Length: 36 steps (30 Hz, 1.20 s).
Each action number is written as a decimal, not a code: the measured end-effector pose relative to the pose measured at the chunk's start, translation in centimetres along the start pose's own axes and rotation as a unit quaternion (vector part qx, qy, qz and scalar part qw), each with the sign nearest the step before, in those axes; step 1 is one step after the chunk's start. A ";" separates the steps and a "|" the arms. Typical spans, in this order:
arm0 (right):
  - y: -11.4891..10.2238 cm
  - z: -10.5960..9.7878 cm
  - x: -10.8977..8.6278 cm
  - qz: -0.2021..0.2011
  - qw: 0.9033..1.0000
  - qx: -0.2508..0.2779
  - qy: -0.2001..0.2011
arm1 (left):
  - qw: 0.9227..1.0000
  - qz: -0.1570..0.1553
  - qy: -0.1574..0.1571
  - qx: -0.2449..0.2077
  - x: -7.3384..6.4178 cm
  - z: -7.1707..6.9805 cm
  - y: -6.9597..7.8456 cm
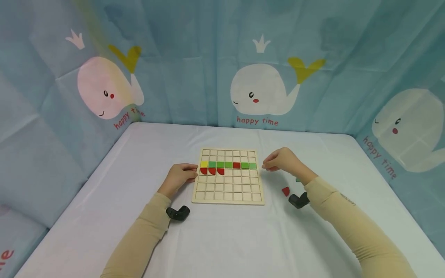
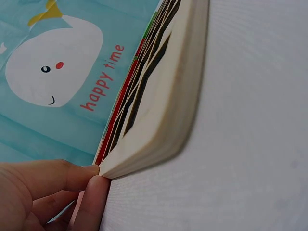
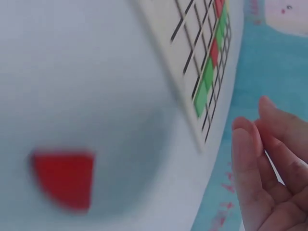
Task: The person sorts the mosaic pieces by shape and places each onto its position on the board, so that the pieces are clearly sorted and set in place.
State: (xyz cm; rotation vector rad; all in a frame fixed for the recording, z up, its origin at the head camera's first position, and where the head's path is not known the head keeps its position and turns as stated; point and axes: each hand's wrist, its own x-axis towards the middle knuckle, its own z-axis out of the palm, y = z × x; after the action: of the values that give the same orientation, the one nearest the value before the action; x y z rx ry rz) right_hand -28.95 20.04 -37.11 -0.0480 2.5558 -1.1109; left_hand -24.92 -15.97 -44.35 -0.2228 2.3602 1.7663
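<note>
On the table lies a square wooden grid board. One row holds square tiles in yellow, green and red. Just below its left end sit 3 red quarter-circle pieces. My left hand pinches the board's left edge between thumb and finger, as the left wrist view shows close up. Just off the right edge, level with the tile row, hovers my right hand. Its fingers are loosely bent with the tips close together, and no piece shows between them. A loose red quarter-circle piece lies on the table below that hand.
A small green piece shows partly beside the right wrist. Black wrist devices are worn on both arms. The white tablecloth covers the table, and a blue curtain with whale prints stands behind and at both sides.
</note>
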 end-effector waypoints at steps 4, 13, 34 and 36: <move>1.4 -1.3 -0.9 0.015 1.000 -0.023 0.001 | 1.000 0.000 0.002 -0.001 0.0 -0.1 -0.2; 4.1 -3.6 -1.9 0.042 0.998 -0.052 0.008 | 1.000 0.001 0.005 -0.001 0.1 -0.2 -0.3; 11.0 -7.6 -3.4 0.080 0.994 -0.065 0.038 | 1.000 -0.002 0.006 -0.004 0.3 0.0 -0.4; 11.4 -7.7 -3.5 0.083 0.993 -0.073 0.043 | 1.000 -0.001 0.007 -0.001 0.3 0.0 -0.3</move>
State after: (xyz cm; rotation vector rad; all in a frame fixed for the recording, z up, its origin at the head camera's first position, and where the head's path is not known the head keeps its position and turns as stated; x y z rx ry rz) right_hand -27.03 33.87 -39.33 0.1763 2.6568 -0.8810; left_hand -25.12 -16.05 -44.74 -0.2393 2.3670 1.7727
